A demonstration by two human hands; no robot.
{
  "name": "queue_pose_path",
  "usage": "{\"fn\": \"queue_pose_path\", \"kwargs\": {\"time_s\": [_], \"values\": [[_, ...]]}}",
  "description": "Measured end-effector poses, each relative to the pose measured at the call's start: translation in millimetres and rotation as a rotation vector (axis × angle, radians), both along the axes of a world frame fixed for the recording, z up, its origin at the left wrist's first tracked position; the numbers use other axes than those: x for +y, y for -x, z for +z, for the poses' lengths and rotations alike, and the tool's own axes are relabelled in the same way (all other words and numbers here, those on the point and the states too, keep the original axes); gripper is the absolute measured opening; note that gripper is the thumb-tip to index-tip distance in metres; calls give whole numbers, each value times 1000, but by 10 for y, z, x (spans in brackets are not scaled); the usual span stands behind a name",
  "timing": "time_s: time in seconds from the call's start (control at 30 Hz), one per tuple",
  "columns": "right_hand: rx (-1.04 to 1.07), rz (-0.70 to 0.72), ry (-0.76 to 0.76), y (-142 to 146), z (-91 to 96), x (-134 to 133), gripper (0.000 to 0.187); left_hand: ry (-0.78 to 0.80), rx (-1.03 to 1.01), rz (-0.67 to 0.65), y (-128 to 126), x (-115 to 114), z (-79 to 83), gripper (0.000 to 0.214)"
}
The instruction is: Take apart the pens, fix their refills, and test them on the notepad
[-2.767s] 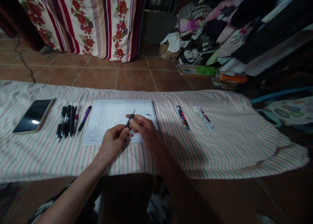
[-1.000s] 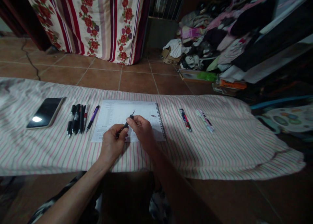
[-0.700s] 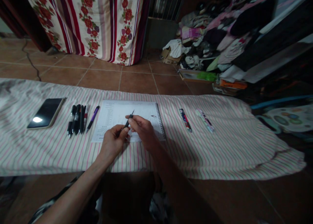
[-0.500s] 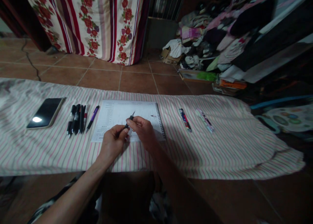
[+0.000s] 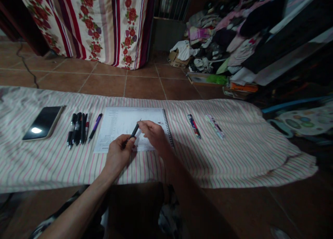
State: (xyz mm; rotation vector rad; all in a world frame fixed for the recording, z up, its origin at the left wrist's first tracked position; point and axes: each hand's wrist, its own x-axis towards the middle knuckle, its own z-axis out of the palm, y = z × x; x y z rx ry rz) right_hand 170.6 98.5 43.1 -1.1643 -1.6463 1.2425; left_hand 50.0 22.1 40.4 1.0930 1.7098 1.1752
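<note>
My left hand is closed round the lower part of a black pen, which slants up and to the right. At the pen's upper end, where a thin point sticks out, the fingers of my right hand are pinched together; their exact contact is partly hidden. Under both hands lies a spiral notebook with a printed page. A small silvery pen tip piece rests on the page near the spiral.
Left of the notebook lie a purple and black pen, several black pens and a phone. A dark patterned pen and a pale pen lie to the right. Striped cloth covers the table.
My right fingers have slid up from the pen's front section to its pointed end, so more of the barrel shows. My left hand keeps its hold. The view has shifted slightly.
</note>
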Motion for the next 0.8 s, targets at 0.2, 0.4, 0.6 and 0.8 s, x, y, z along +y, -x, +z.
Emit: {"fn": "queue_pose_path", "kwargs": {"time_s": [0.2, 0.4, 0.6, 0.8], "values": [[-495, -254, -472, -402, -150, 240, 27, 49, -123, 50, 6, 11, 24, 26], [-706, -234, -556, -585, -369, 355, 29, 81, -154, 57, 27, 22, 67, 29], [-778, -296, -542, -539, -441, 386, 25, 109, -174, 44, 33, 16, 52, 30], [-673, -360, -530, -513, -412, 390, 32, 84, -154, 30, 44, 3, 16, 31]]}}
